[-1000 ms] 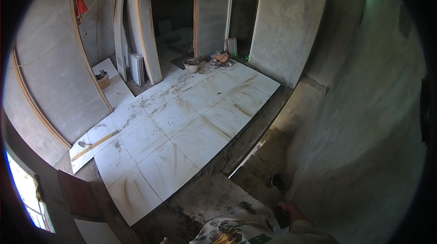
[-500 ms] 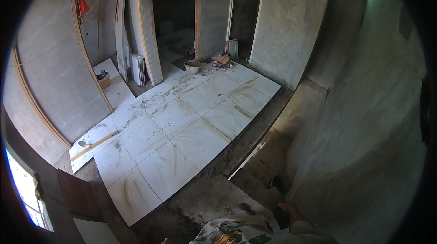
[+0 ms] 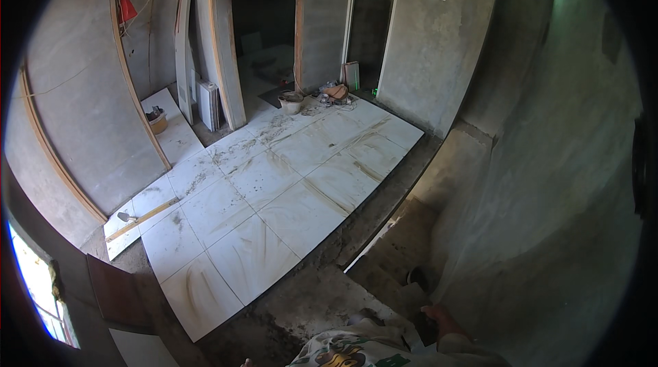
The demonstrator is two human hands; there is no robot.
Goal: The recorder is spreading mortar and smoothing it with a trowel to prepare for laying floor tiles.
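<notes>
Right hand slightly lower, perhaps empty, near tiled floor edge.

Both hands are cut off by the lower edge; their grip unreadable.

white floor tiles, grey cement walls

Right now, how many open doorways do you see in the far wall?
2: a wide dark doorway left of centre, and a narrower doorway to its right. Others may be hidden beyond the frame edge.
</notes>
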